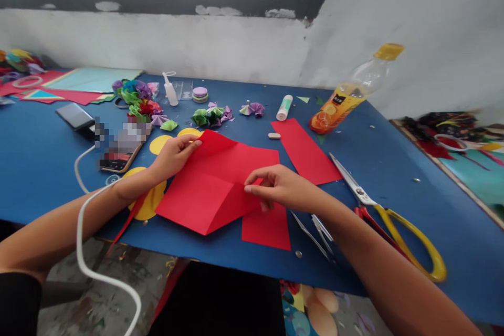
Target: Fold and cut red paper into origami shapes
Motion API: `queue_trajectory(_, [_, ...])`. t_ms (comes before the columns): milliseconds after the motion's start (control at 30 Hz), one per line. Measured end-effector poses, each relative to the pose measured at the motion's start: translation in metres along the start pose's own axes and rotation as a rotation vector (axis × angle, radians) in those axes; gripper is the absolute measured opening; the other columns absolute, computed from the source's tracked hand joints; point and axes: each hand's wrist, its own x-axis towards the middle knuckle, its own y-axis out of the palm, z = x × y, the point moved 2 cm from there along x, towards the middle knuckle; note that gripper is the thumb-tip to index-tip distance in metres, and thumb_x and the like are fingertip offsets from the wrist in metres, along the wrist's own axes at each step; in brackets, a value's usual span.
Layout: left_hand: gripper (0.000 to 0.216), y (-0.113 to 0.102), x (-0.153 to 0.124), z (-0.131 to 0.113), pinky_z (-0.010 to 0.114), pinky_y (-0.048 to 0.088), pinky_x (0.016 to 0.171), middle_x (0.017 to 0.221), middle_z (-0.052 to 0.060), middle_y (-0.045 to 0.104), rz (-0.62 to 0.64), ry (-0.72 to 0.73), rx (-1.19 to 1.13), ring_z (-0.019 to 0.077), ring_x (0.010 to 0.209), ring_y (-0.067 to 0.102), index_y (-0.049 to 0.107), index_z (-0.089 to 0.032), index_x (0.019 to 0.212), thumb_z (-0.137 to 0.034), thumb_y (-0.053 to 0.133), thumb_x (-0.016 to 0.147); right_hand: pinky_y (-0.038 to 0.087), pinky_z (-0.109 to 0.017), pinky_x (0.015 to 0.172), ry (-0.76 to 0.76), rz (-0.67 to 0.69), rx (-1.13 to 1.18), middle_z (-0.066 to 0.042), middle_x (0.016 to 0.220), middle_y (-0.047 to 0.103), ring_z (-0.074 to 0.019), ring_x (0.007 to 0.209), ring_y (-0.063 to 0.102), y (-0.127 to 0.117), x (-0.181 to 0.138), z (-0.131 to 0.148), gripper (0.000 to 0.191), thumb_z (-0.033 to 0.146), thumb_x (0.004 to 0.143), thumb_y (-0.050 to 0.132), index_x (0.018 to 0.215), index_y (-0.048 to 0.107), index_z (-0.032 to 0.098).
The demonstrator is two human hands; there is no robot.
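A creased red sheet of paper [200,194] is lifted and tilted over the blue table in front of me. My left hand [173,156] pinches its upper left corner between thumb and fingers. On the sheet's right side, the thumb and index finger of my right hand [271,185] close at a crease. Below that hand, a smaller red paper piece [265,233] lies near the table edge. A red paper strip [309,152] rests farther right. Yellow paper circles [147,205] lie beside and partly under my left forearm.
Large scissors [364,197] with yellow and red handles and metal tweezers [315,233] flank my right forearm. A drink bottle [350,97] leans at the back right, near a glue stick [284,107]. A phone [126,144] and a white cable [81,231] are left; folded paper flowers [212,114] lie behind.
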Motion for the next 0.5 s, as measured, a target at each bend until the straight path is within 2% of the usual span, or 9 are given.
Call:
queue_trajectory(67, [0.030, -0.001, 0.003, 0.002, 0.019, 0.038, 0.044, 0.057, -0.002, 0.060, -0.047, -0.064, -0.164, 0.0105, 0.050, 0.051, 0.067, -0.016, 0.085, -0.044, 0.056, 0.082, 0.041, -0.023, 0.052, -0.038, -0.029, 0.079, 0.000, 0.056, 0.064, -0.0122, 0.051, 0.058, -0.003, -0.001, 0.001, 0.024, 0.040, 0.082, 0.060, 0.081, 0.064, 0.016])
queue_trajectory(167, [0.030, -0.003, 0.006, 0.004, 0.021, 0.047, 0.052, 0.066, 0.000, 0.066, -0.160, -0.114, -0.381, 0.0139, 0.061, 0.061, 0.065, -0.017, 0.083, -0.046, 0.062, 0.078, 0.045, -0.024, 0.058, -0.117, -0.179, 0.121, -0.004, 0.067, 0.068, -0.0146, 0.062, 0.063, -0.011, -0.001, 0.002, 0.030, 0.045, 0.081, 0.059, 0.076, 0.062, 0.016])
queue_trajectory(333, [0.023, -0.007, 0.013, 0.008, 0.023, 0.053, 0.058, 0.071, 0.001, 0.069, -0.325, -0.097, -0.606, 0.0148, 0.067, 0.066, 0.062, -0.018, 0.085, -0.039, 0.066, 0.075, 0.042, -0.024, 0.054, -0.163, -0.456, 0.085, -0.003, 0.062, 0.064, -0.0138, 0.058, 0.060, -0.028, -0.004, 0.001, 0.039, 0.054, 0.081, 0.055, 0.068, 0.060, 0.017])
queue_trajectory(500, [0.020, -0.007, 0.017, 0.013, 0.025, 0.057, 0.062, 0.073, 0.001, 0.070, -0.384, -0.093, -0.668, 0.0174, 0.076, 0.069, 0.060, -0.019, 0.088, -0.035, 0.065, 0.076, 0.039, -0.025, 0.051, -0.128, -0.583, 0.011, -0.001, 0.063, 0.058, -0.0115, 0.053, 0.052, -0.043, -0.007, 0.001, 0.039, 0.056, 0.076, 0.055, 0.068, 0.059, 0.018])
